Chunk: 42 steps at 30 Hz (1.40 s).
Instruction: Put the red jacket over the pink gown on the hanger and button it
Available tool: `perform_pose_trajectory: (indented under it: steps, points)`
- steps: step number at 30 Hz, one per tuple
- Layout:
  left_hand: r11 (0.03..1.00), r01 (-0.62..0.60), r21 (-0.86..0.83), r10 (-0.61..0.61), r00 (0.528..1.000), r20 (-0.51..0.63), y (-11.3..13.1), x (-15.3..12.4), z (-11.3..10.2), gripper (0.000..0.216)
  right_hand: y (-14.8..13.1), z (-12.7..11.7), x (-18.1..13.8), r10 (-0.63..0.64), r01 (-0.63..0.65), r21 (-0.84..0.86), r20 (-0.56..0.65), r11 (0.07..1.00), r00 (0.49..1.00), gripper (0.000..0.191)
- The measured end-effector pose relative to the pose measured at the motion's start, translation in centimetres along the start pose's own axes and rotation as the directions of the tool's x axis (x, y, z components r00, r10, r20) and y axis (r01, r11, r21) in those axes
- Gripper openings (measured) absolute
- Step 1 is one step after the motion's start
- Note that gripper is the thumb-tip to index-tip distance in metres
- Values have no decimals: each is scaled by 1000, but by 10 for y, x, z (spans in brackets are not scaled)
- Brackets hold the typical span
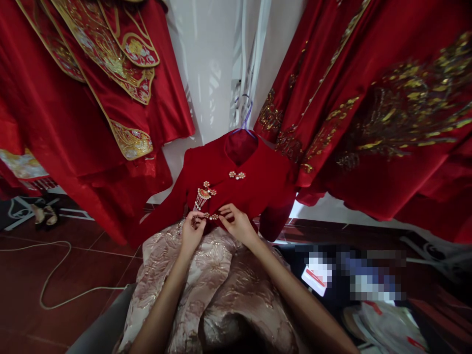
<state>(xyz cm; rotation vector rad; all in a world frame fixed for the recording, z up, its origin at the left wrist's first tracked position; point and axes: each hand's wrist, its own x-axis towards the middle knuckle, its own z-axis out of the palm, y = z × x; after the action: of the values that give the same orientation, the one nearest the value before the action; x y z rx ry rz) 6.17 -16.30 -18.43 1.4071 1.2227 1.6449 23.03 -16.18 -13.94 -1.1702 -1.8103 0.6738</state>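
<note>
A red velvet garment (254, 191) hangs in front of me on a pale purple hanger (248, 115), its lower part over my lap. My left hand (192, 228) pinches the left end of a small jewelled clasp (211, 216) near the waist. From the right, my right hand (236, 221) has thumb and fingertips at the clasp's other end. Just above my left hand is a fan-shaped brooch (203, 195) with beaded tassels. A second jewelled clasp (237, 175) sits below the V-shaped neckline.
Red gold-embroidered gowns hang on the left (129, 98) and right (368, 123). Shiny pinkish brocade (217, 275) covers my lap. A pale cable (55, 275) and dark shoes (46, 216) lie on the tiled floor. At right are a white-and-red card (315, 278) and plastic bags (387, 322).
</note>
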Motion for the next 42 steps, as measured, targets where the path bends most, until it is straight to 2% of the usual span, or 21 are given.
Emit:
perform_pose_trajectory:
  steps: [2, 7, 11, 14, 21, 27, 29, 32, 34, 36, 42]
  points:
    - [997, -37, 63, 37, 999, 6, 2, -2, 0, 10, -2, -5, 1, -7, 7, -6, -35, 1000, 999, 17]
    - [965, -143, 218, 126, 988, 93, 9, -9, 3, 21, -7, -10, 4, -41, 40, -13, -99, 999, 994, 13]
    - [928, -243, 284, 222, 970, 104, 10, -12, 3, 17, -5, -8, 4, -25, 24, -20, -68, 1000, 997, 13]
    - [923, -240, 300, 216, 970, 112, 6, -11, 1, 16, -3, -3, 3, 26, -26, -9, -10, 1000, 1000, 15]
    - [965, -123, 234, 104, 990, 92, 0, -9, 4, 21, 5, 11, 0, 82, -85, 95, 32, 992, 996, 20]
    - [979, -21, 203, 20, 1000, 9, 1, -8, 6, 20, 6, 13, -1, 68, -76, 110, 70, 991, 995, 23]
    - [989, 35, 142, -36, 999, 5, 3, -7, 6, 21, 6, 12, -2, 59, -66, 94, 77, 993, 995, 24]
    - [984, 175, -38, -169, 977, 134, 10, -6, 5, 24, 2, 12, -4, 13, -16, 33, 68, 999, 998, 31]
    - [952, 281, -125, -238, 931, 277, 17, -3, 5, 27, -2, 11, -5, 10, -10, 3, 54, 1000, 999, 34]
    - [922, 343, -180, -269, 902, 337, 24, 4, 6, 30, -8, 8, -5, 41, -41, 2, 44, 999, 998, 29]
    - [924, 298, -239, -280, 954, 105, 45, 39, 20, 48, -24, -18, 0, 21, -38, 133, 129, 990, 991, 15]
